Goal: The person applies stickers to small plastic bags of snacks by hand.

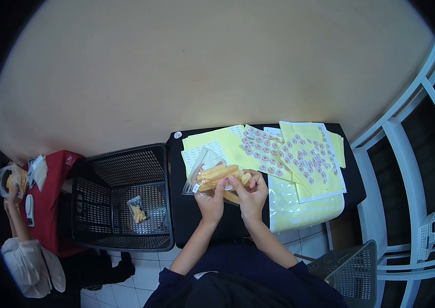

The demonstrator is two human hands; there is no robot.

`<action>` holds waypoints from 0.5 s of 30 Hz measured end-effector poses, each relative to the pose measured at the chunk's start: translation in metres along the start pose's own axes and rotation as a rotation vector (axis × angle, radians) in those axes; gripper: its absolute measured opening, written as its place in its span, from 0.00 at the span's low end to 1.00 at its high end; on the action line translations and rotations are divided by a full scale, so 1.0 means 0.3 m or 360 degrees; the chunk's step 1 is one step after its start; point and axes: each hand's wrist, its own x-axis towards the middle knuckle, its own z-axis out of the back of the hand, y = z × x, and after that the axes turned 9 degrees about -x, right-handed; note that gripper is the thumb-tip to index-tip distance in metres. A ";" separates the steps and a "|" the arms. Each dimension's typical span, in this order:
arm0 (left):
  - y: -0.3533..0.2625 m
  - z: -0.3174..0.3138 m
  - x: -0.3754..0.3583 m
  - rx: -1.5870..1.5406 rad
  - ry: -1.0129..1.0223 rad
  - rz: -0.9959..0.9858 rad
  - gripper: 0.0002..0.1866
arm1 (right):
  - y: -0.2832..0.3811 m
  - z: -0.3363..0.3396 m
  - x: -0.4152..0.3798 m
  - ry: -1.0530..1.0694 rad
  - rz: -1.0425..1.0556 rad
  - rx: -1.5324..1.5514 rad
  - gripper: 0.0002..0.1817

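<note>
A clear plastic bag (206,163) filled with thick pale-yellow sticks (220,174) is held up over the black-covered table (189,226). My left hand (210,204) grips the bag's lower left part, thumb on its front. On the right side, my right hand (252,197) has its fingers wrapped around the bag's end, with the thumb pressed on the front near the left thumb. Part of a small round sticker (228,187) shows between the thumbs. Behind the bag lie yellow sheets (212,141), and further right are sheets with many round printed stickers (307,159).
Left of the table stands a black plastic crate (91,208) with one bag of yellow sticks (137,211) inside. Further left, a co-worker's hands (13,197) are at a bag beside a red-covered table (53,220). A grey basket (353,274) is at lower right, near white metal railings (405,159).
</note>
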 end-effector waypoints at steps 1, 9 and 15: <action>0.007 0.002 0.006 -0.0041 0.0003 0.0006 0.26 | -0.003 -0.002 0.005 -0.0011 0.0049 0.0006 0.21; 0.033 0.015 0.056 0.0005 -0.0101 0.0120 0.24 | -0.013 -0.006 0.040 0.0104 0.0040 -0.0138 0.20; 0.028 0.029 0.067 -0.0006 -0.0088 0.0187 0.24 | -0.006 -0.035 0.015 0.0129 0.0088 -0.0186 0.23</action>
